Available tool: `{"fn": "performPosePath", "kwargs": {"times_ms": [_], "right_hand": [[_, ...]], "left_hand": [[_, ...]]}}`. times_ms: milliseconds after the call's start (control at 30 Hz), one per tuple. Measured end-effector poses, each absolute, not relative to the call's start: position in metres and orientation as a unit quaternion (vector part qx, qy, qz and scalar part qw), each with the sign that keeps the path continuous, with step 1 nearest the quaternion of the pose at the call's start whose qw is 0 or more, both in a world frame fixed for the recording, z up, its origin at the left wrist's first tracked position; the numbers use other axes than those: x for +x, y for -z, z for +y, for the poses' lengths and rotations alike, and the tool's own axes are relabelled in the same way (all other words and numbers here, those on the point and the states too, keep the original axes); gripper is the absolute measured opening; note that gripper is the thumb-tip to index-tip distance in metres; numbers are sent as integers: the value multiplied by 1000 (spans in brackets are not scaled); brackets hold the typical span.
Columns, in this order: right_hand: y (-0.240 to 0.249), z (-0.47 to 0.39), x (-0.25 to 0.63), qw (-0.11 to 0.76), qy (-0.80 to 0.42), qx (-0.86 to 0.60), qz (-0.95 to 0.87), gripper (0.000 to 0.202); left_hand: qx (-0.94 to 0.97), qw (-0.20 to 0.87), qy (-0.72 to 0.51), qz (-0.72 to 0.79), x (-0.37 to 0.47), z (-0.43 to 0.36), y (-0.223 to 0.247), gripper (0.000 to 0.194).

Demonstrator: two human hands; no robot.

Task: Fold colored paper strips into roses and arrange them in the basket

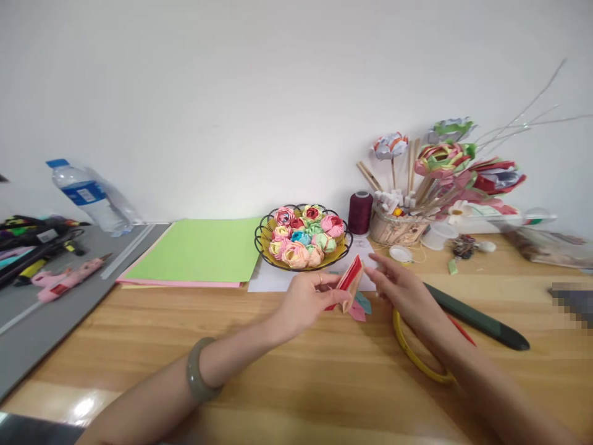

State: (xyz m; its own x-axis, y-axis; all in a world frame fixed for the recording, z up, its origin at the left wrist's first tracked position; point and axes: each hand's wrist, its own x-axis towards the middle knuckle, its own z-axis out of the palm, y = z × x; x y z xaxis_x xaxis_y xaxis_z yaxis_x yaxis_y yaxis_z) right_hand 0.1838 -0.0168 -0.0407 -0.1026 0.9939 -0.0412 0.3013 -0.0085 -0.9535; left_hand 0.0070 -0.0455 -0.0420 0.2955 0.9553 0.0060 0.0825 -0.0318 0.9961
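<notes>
My left hand [301,306] pinches a folded paper piece [351,284], red inside and peach outside, between thumb and fingers. It is held tilted above the table. Just right of it is my right hand [403,287], its fingers stretched out and apart; whether a fingertip touches the paper I cannot tell. Beneath the held piece lie pink paper pieces [356,311] and blue paper pieces [364,301]. Behind my hands stands a yellow basket with a black looped rim [263,250], filled with several paper flowers [301,238]. My right forearm passes over a roll of yellow tape [412,355].
Green paper sheets [199,250] lie left of the basket. At the back right are a maroon thread spool [360,213] and a holder [398,228] of sticks and paper flowers. A dark green long tool [482,318] lies right; a bottle [88,194] and pink glue gun [69,278] left.
</notes>
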Motion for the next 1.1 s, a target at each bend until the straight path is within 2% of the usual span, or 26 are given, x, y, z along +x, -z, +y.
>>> {"fn": "performPosePath", "kwargs": {"times_ms": [100, 200, 267, 467, 667, 767, 1000, 1100], "right_hand": [[33, -28, 178, 407, -460, -506, -606, 50], [29, -38, 174, 369, -515, -457, -624, 30], [29, -41, 173, 364, -534, -445, -620, 24], [33, -39, 177, 374, -586, -416, -586, 26], [33, -37, 178, 345, -460, -429, -696, 27], [31, -39, 179, 334, -434, -440, -712, 30], [27, -32, 188, 304, -515, -423, -681, 33], [30, -25, 191, 298, -543, -420, -663, 35]], "left_hand": [[602, 559, -379, 426, 8, -46, 42, 23], [625, 558, -360, 411, 7, -48, 41, 23], [640, 546, -355, 409, 7, -50, 39, 25], [619, 567, -352, 414, 9, -53, 35, 37], [651, 484, -359, 462, 6, -51, 42, 27], [655, 479, -363, 458, 4, -51, 42, 28], [637, 498, -361, 465, 0, -49, 31, 31], [622, 549, -341, 442, -5, -47, 29, 30]]}}
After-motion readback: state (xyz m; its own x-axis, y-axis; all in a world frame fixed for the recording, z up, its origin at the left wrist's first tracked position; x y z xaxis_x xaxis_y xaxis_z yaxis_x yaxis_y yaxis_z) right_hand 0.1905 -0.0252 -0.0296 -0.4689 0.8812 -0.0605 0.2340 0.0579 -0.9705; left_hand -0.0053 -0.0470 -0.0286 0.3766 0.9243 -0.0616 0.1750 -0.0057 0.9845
